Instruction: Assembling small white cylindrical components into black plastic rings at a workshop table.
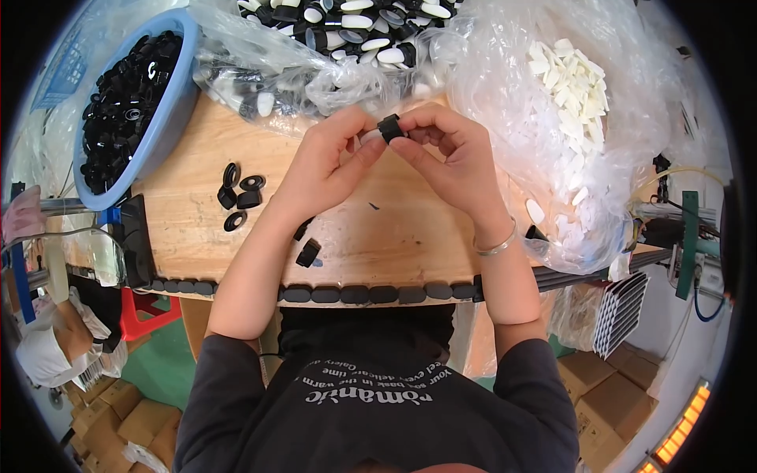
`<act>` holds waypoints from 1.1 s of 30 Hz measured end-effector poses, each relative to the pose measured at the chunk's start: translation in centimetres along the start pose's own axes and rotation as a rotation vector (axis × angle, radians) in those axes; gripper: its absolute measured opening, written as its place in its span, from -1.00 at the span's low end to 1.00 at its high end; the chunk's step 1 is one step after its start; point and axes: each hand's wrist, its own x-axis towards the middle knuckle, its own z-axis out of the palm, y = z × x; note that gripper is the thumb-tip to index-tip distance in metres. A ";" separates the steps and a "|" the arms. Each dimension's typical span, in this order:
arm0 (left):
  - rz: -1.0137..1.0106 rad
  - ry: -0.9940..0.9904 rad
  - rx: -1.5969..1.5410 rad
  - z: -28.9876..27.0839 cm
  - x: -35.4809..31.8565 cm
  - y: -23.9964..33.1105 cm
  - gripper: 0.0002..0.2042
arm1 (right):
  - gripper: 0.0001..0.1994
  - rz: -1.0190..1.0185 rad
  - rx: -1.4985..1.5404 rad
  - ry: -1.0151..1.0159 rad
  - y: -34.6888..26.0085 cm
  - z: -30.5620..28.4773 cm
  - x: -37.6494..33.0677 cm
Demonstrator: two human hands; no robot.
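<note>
My left hand (335,158) and my right hand (453,154) meet over the far part of the wooden table. Between their fingertips is a small black ring-shaped cap (389,127). A white oval piece (369,136) shows at its left side, pinched by my left thumb and fingers. The right thumb and forefinger grip the black cap from the other side. Whether the white piece sits inside the cap or only against it, I cannot tell. Left of my left forearm lie several loose black caps (250,183), and another black cap (308,252) is close beside that forearm.
A blue basin (189,59) full of black caps stands at the left. A clear plastic bag (339,83) at the back holds mixed black and white pieces. On the right, another plastic bag (497,71) holds flat white pieces (572,87). Black pads line the table's near edge (355,295).
</note>
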 end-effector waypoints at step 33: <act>-0.065 0.061 -0.404 1.0 -0.8 0.1 -0.85 | -0.82 -0.274 -0.097 0.046 -0.9 0.7 -0.3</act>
